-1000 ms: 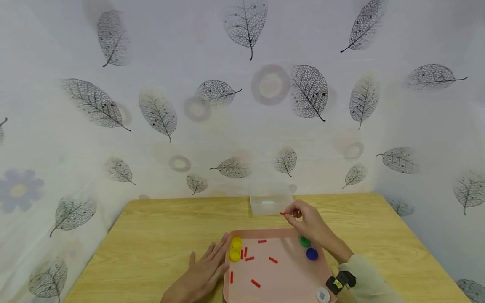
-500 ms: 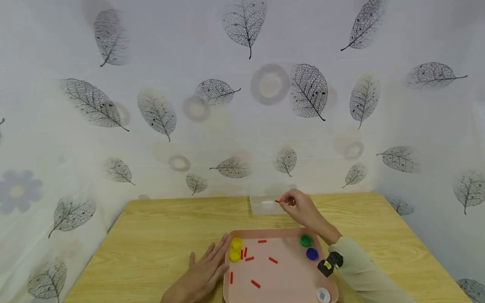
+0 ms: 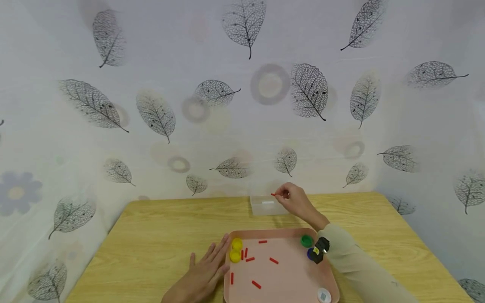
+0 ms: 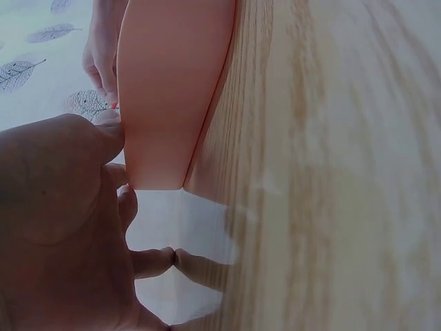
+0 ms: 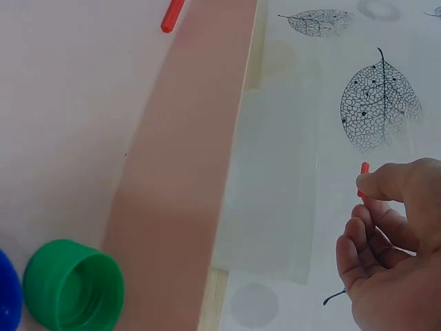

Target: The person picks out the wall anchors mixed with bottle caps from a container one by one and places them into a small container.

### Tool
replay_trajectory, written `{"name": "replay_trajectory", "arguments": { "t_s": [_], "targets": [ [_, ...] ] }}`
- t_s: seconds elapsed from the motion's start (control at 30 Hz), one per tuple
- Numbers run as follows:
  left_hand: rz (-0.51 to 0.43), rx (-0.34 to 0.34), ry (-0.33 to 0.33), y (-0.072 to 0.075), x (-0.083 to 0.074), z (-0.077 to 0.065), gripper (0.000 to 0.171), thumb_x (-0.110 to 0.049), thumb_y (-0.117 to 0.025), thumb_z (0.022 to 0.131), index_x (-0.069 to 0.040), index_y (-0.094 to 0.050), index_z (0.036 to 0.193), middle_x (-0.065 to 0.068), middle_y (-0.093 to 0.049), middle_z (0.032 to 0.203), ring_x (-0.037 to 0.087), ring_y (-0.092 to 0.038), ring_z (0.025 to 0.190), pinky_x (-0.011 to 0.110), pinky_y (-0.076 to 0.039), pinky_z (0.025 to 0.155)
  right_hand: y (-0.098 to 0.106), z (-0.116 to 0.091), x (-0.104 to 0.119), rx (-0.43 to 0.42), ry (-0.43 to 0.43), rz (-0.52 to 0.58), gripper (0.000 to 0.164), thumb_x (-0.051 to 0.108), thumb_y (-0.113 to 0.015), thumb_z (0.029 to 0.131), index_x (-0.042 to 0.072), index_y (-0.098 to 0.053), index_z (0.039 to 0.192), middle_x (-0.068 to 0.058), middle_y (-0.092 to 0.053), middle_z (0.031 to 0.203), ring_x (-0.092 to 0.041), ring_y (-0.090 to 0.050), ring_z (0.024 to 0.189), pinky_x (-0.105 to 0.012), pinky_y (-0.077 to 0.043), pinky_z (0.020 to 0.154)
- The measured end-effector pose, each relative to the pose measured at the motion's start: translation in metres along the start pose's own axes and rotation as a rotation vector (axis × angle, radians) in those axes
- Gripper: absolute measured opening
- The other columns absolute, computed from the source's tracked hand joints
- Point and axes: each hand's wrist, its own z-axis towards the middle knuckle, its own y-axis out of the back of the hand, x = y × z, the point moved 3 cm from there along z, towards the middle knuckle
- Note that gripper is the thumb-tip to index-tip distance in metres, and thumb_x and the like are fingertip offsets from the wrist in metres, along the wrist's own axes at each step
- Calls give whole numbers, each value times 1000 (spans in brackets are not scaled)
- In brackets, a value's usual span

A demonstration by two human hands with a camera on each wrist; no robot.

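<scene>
Between thumb and forefinger my right hand (image 3: 297,202) pinches a short red stick (image 5: 364,179), held over the translucent plastic box (image 3: 261,208) at the back of the table. My left hand (image 3: 202,271) rests with spread, straight fingers against the left side of the pink tray (image 4: 169,89). Several more red sticks (image 3: 274,261) lie in the tray, mostly toward its left half. Two yellow caps (image 3: 235,256) sit at the tray's left edge. A green cap (image 5: 72,286) and a blue cap (image 5: 7,293) are at its right, the blue one partly hidden by the wrist camera in the head view.
A white round piece (image 3: 323,295) lies in the tray's near right corner. The wooden table (image 3: 159,235) extends on both sides of the tray. Behind it hangs a leaf-patterned cloth (image 3: 227,126), also along both sides.
Carrying the red stick, my right hand has moved away and slightly left, from beside the box's front to above it. The left hand stays in place.
</scene>
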Motion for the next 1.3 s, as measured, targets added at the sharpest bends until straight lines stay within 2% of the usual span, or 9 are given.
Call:
{"name": "replay_trajectory", "arguments": {
  "t_s": [0.27,0.47,0.63,1.03,1.3],
  "targets": [
    [-2,15,14,0,0,1,58,-54,-22,100,-36,-2,152,-17,0,157,30,-10,143,79,4,91,-10,15,-8,3,-19,-28,5,9,-67,87,4,-66,89,-3,-59,80,-14,-53,70,-29,-46,62],
    [32,-19,1,3,-1,1,58,-53,-22,101,-36,-2,152,-16,0,157,30,-11,143,80,2,92,-12,23,-9,14,-33,-36,4,8,-66,88,4,-67,89,-5,-59,80,-16,-53,70,-31,-46,63],
    [36,-4,0,0,-2,3,58,-53,-21,101,-35,-1,152,-15,0,157,30,-11,143,80,2,91,-16,24,-15,27,-44,-52,5,6,-66,86,2,-67,87,-4,-60,78,-15,-54,69,-30,-47,62],
    [25,8,2,0,-2,1,58,-53,-21,101,-36,0,152,-14,0,158,32,-13,142,81,1,90,-25,26,-25,27,-83,-67,5,10,-65,87,5,-68,87,-2,-62,80,-15,-57,71,-31,-49,64],
    [33,10,11,1,-2,1,59,-55,-21,100,-36,0,152,-14,-1,157,32,-13,142,81,2,90,-25,26,-26,28,-87,-60,6,8,-65,85,4,-70,87,-3,-64,81,-16,-59,73,-32,-51,66]
  ]
}}
